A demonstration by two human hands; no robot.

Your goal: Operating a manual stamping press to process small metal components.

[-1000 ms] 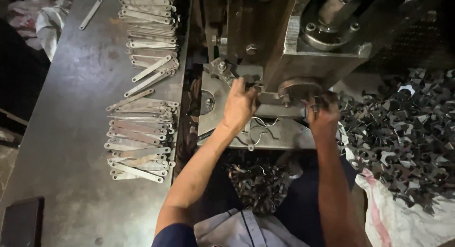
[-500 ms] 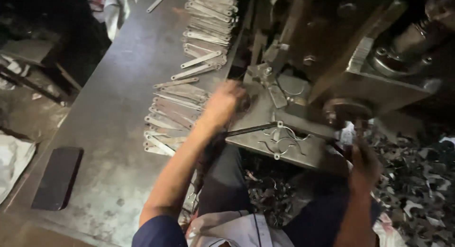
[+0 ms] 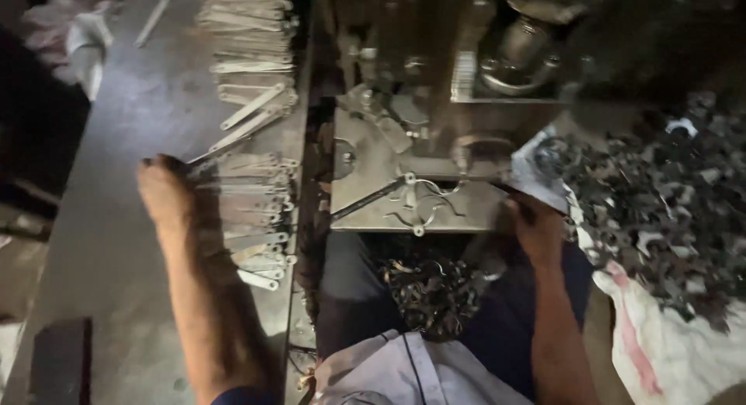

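Dim workshop light falls on a grey metal bench (image 3: 116, 242), where the left hand (image 3: 165, 189) rests closed around the end of a flat metal piece (image 3: 203, 161), just beside the stacked rows of like pieces (image 3: 250, 199). Laying it square with that row would keep the stack even. Beyond, the right hand (image 3: 535, 228) grips a dark blank by the press plate (image 3: 404, 203), the scrap heap (image 3: 660, 195) beside it.

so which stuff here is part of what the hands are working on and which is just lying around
In use:
- left hand setting a flat metal piece by the rows of flat pieces
- right hand at the press plate
- pile of dark blanks

Lying about:
- lone metal strip
- dark flat object
- crumpled cloth
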